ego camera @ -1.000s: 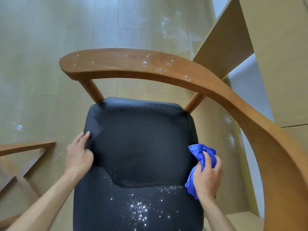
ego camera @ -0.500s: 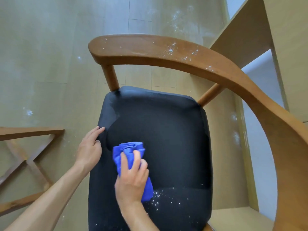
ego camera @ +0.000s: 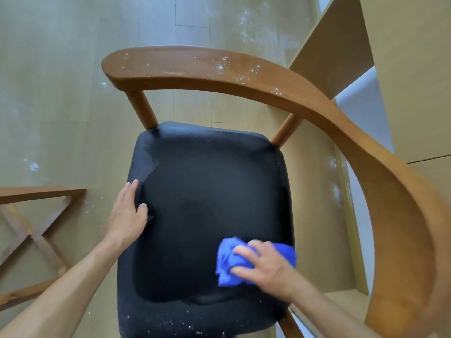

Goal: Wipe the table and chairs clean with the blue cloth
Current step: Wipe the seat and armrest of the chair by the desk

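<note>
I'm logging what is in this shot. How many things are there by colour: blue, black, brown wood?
Blue: 1, the blue cloth gripped by the right hand.
Black: 1, the seat cushion under the left hand.
Brown wood: 2, the chair's curved backrest and a cross-braced frame.
Total: 4

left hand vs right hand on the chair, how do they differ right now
The left hand lies with straight fingers on the left edge of the black seat and holds nothing; the right hand grips the bunched blue cloth. The left hand sits farther up the seat, the right hand nearer the front right corner. The left hand looks sharp, the right hand blurred. Both are bare and bear on the same seat.
</note>
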